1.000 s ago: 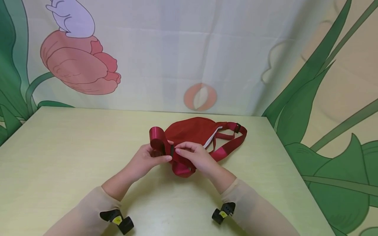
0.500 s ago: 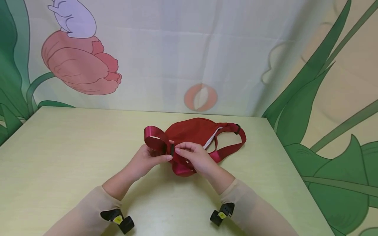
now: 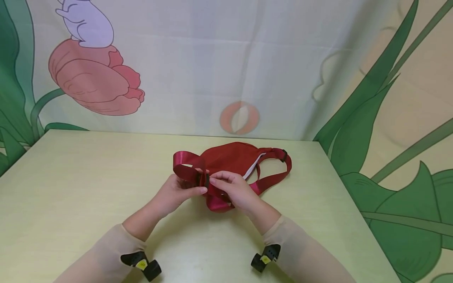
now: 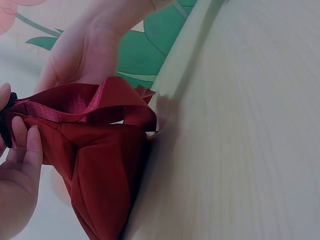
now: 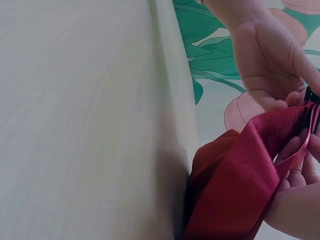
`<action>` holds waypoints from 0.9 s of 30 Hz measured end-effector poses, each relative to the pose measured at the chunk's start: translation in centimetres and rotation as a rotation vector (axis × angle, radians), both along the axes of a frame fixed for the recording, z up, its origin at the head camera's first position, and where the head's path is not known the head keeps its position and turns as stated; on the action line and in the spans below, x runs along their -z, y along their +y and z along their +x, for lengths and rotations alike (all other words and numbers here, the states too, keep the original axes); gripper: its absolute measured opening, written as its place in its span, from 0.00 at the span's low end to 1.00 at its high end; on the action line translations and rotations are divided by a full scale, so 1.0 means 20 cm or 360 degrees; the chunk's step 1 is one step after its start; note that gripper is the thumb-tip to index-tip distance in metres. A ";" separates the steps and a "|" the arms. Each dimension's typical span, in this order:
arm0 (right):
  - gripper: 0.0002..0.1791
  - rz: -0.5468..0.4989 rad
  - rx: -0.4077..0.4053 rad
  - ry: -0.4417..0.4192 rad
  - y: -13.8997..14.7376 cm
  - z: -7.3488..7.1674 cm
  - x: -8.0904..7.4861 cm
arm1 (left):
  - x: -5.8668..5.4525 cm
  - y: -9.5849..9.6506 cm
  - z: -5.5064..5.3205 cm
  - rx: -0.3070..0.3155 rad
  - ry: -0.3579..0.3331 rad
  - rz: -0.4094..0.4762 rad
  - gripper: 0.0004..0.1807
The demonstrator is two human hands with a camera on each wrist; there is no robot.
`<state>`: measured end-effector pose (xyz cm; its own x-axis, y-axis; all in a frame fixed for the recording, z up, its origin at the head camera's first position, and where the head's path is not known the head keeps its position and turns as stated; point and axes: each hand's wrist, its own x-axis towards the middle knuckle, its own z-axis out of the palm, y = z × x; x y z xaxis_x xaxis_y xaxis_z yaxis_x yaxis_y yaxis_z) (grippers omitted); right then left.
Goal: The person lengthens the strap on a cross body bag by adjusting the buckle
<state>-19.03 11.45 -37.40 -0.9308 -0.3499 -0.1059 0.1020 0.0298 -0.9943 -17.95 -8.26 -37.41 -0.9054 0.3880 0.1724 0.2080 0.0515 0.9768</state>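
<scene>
A red waist bag [image 3: 228, 155] with a white zip rests on the table, its webbing strap [image 3: 187, 158] rising in a loop at the left. My left hand [image 3: 178, 192] pinches the strap at a small black buckle [image 3: 207, 181] between thumb and fingers. From the other side, my right hand [image 3: 235, 190] pinches the webbing right beside that buckle. In the left wrist view, the red bag body [image 4: 107, 175] hangs beneath the folded strap. The right wrist view has the black buckle [image 5: 311, 97] at its edge, partly covered by fingers.
A second strap loop [image 3: 272, 181] lies to the right of the bag, with a black adjuster [image 3: 283, 155] on it. The pale table [image 3: 88, 177] meets a printed cloth backdrop [image 3: 177, 78] behind. Wrist cameras [image 3: 143, 265] are strapped on both sleeves.
The left strap loop has swung left and opened wider. The right loop has drawn slightly inward to the left. Both hands stay in nearly the same place, gripping as before.
</scene>
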 end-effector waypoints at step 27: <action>0.17 -0.0039 -0.0100 -0.0057 0.00 0.00 -0.01 | -0.02 0.00 0.00 0.0066 0.0059 0.0001 0.23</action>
<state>-18.96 11.49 -37.20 -0.9026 -0.4105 -0.1294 0.1360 0.0131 -0.9906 -17.97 -8.28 -37.07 -0.8815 0.4250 0.2056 0.2458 0.0413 0.9684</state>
